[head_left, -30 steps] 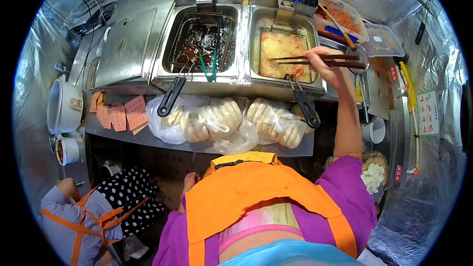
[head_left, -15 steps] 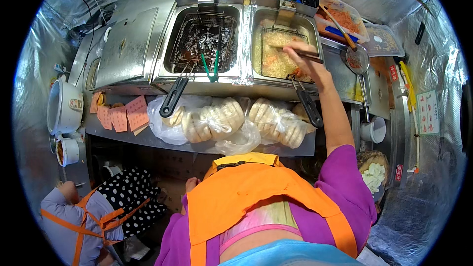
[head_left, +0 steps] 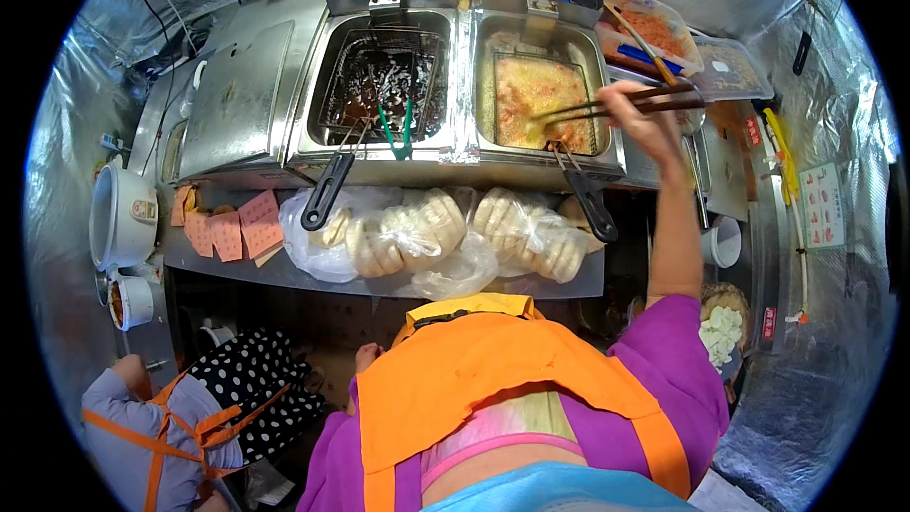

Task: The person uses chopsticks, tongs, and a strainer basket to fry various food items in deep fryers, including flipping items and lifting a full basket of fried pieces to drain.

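My right hand (head_left: 645,128) is closed round a pair of long dark chopsticks (head_left: 668,98), above the right side of the right fryer (head_left: 481,85). Their tips reach left into bubbling, foamy oil (head_left: 531,85) inside a wire basket (head_left: 594,136). Pale orange bits show through the foam; their kind is unclear. The basket's black handle (head_left: 590,209) hangs over the front edge. Low beside the orange apron (head_left: 474,379), my left hand (head_left: 368,356) shows only in part, its fingers mostly hidden.
The left fryer (head_left: 313,104) holds dark oil, a basket and green-handled tongs (head_left: 398,133). Bagged white flatbreads (head_left: 531,232) lie along the front ledge. A skimmer and a tub of orange-red shreds (head_left: 654,24) stand right. A person in a polka-dot apron (head_left: 256,370) is at lower left.
My right hand has moved right, and the chopsticks have spread and swung with it. Foam now covers more of the right basket. The whole view has shifted slightly.
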Tool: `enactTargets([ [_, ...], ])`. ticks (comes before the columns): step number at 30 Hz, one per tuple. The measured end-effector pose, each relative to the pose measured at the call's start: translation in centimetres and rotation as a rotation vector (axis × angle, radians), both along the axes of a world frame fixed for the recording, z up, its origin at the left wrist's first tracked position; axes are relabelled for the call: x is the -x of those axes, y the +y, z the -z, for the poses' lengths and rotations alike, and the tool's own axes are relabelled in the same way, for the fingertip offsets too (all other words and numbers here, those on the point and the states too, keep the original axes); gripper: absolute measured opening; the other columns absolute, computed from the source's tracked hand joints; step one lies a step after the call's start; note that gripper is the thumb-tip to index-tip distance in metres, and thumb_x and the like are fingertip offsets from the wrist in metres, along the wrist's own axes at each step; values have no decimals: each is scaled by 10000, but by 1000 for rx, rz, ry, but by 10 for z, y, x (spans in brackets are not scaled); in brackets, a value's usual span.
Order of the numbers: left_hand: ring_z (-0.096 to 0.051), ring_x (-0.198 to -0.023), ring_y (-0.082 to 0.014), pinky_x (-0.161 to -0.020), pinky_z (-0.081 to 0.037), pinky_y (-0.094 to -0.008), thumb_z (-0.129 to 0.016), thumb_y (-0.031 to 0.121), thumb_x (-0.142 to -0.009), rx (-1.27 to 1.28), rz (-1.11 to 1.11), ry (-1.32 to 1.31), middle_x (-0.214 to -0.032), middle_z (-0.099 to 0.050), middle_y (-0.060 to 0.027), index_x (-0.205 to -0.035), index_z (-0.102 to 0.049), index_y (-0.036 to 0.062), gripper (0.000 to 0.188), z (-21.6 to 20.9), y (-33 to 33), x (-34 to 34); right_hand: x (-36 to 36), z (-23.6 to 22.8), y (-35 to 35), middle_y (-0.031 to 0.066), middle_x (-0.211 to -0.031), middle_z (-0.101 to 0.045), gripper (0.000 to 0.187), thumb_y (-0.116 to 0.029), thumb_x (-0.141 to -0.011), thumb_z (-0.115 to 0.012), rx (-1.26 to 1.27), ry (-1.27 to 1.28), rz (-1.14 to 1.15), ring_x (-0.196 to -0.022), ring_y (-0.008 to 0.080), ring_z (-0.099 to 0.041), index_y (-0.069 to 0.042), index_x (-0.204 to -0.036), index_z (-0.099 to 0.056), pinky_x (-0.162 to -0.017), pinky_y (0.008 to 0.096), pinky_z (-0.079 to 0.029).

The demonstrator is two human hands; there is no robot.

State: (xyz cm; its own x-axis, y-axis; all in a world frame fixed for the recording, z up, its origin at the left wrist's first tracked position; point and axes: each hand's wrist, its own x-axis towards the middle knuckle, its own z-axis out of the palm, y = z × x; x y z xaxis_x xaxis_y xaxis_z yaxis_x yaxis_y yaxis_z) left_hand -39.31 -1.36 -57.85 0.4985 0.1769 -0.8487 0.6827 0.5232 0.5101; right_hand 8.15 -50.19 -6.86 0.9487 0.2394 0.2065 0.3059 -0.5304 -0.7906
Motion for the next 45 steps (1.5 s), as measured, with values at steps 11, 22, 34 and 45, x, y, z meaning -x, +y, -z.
enactTargets([
  [11,-548,-630,-154,-584,-479,-297,-466,92,-940,-115,-22,41,-776,-571,-60,-934,-495,36,63,-82,-27,-59,5,7,-23,48,-730,-649,136,-168,-875,-631,92,-85,36,-646,112,-568,-49,-910,-687,-585,277,-470],
  [22,-552,-628,-158,-593,-487,-296,-501,101,-915,-118,-61,66,-769,-580,-62,-936,-518,44,63,-81,-31,-51,3,15,-10,31,-676,-604,202,-189,-906,-595,-62,-136,152,-640,117,-581,-5,-881,-674,-558,272,-454],
  [34,-545,-603,-153,-596,-489,-298,-509,60,-886,-142,-135,87,-745,-591,-62,-926,-534,39,51,-60,-29,-27,-6,8,-9,54,-674,-600,180,-180,-903,-577,198,-424,220,-603,119,-546,-21,-870,-655,-541,281,-435],
  [45,-538,-612,-148,-571,-480,-302,-481,89,-913,-146,-69,67,-742,-581,-57,-932,-521,33,72,-55,-32,-40,8,25,-20,8,-614,-588,259,-237,-905,-583,132,-15,279,-542,76,-571,1,-830,-651,-502,224,-456],
])
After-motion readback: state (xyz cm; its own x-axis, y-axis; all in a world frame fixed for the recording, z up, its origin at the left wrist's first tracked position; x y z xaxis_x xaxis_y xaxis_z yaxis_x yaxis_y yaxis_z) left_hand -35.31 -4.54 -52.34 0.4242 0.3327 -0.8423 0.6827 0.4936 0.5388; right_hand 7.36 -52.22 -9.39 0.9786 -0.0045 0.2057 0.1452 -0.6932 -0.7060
